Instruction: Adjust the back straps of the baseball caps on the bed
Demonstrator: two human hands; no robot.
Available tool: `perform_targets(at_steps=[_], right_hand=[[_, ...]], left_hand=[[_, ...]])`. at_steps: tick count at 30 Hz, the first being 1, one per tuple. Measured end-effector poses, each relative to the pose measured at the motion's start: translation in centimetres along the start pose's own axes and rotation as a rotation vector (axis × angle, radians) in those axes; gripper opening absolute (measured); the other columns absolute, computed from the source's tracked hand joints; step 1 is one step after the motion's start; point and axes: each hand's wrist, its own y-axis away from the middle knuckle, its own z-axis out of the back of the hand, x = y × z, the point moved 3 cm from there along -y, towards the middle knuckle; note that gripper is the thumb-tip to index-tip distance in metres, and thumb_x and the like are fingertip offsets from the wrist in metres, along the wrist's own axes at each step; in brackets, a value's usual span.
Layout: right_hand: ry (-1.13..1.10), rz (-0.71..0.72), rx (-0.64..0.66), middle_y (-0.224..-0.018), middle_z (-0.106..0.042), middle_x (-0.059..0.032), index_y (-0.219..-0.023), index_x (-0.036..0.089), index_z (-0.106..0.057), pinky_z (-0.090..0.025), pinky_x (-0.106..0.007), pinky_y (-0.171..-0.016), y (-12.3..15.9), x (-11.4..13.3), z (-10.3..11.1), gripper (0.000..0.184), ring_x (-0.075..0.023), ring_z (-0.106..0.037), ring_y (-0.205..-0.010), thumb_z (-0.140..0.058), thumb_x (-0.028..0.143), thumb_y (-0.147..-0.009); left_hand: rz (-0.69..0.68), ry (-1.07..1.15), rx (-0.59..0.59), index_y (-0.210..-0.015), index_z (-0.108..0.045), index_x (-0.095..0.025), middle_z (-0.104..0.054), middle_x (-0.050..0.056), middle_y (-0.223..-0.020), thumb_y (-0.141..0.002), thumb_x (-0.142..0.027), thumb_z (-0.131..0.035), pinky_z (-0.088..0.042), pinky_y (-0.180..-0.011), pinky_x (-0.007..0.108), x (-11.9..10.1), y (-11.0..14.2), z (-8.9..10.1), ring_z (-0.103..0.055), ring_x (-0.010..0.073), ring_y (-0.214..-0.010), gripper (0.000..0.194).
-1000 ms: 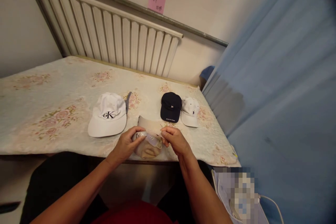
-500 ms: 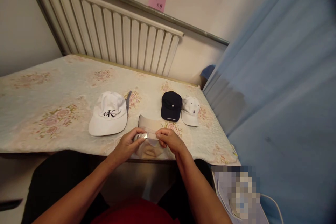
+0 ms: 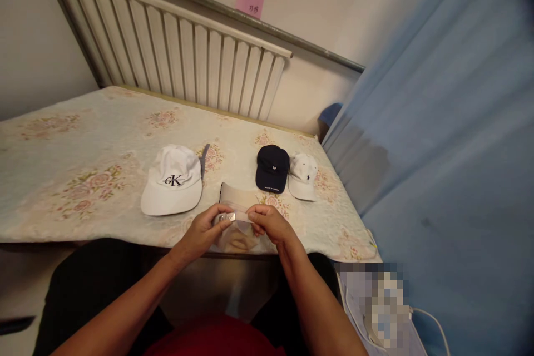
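A beige cap (image 3: 240, 196) rests at the near edge of the bed, its brim pointing away from me and its inside partly showing. At its near side is a pale adjustment strap (image 3: 243, 217) with a shiny metal buckle (image 3: 228, 216). My left hand (image 3: 204, 228) pinches the buckle end between thumb and fingers. The strap's other end is gripped in the closed fingers of my right hand (image 3: 271, 223). My hands hide part of the cap.
On the floral bedspread (image 3: 104, 139) lie a white cap with black lettering (image 3: 173, 181), a black cap (image 3: 272, 168) and a smaller white cap (image 3: 303, 176). A radiator (image 3: 187, 55) stands behind. A blue curtain (image 3: 429, 150) hangs at right. A pixelated object (image 3: 386, 311) sits below right.
The buckle has shifted very slightly under my left fingers. Both hands keep their hold, and the other caps stay where they were.
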Motion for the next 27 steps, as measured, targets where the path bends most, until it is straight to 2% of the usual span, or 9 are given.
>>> perform_targets(at_steps=[13,21,27], right_hand=[[0.033,-0.033,0.014,-0.039,-0.042,0.0099,-0.067,0.017,-0.057,-0.033,-0.022,-0.043,0.0,0.0,-0.2,0.023,-0.0055,-0.03,-0.036,-0.064,0.039,-0.072],[0.203,-0.068,-0.042,-0.042,-0.045,0.008,-0.065,0.016,-0.058,-0.025,-0.02,-0.041,0.2,1.2,-0.4,0.016,-0.0058,-0.036,-0.038,-0.06,0.031,-0.072],[0.329,-0.05,-0.06,-0.046,-0.046,0.0073,-0.066,0.016,-0.061,-0.027,-0.02,-0.043,0.1,1.5,-0.5,0.014,-0.0058,-0.038,-0.041,-0.058,0.028,-0.073]], left_hand=[[-0.03,-0.017,0.01,-0.101,-0.059,-0.02,-0.067,0.003,-0.096,-0.086,-0.038,-0.053,-0.049,-0.075,0.028,-0.2,0.2,-0.1,-0.061,0.0187,-0.091,0.025],[-0.088,-0.044,0.018,-0.101,-0.059,-0.02,-0.067,0.003,-0.095,-0.086,-0.038,-0.053,-0.049,-0.078,0.031,0.1,0.2,-0.2,-0.061,0.0195,-0.091,0.025],[-0.063,-0.063,0.017,-0.1,-0.059,-0.019,-0.067,0.003,-0.094,-0.086,-0.039,-0.054,-0.048,-0.073,0.026,0.2,0.2,-0.2,-0.061,0.0176,-0.086,0.025]])
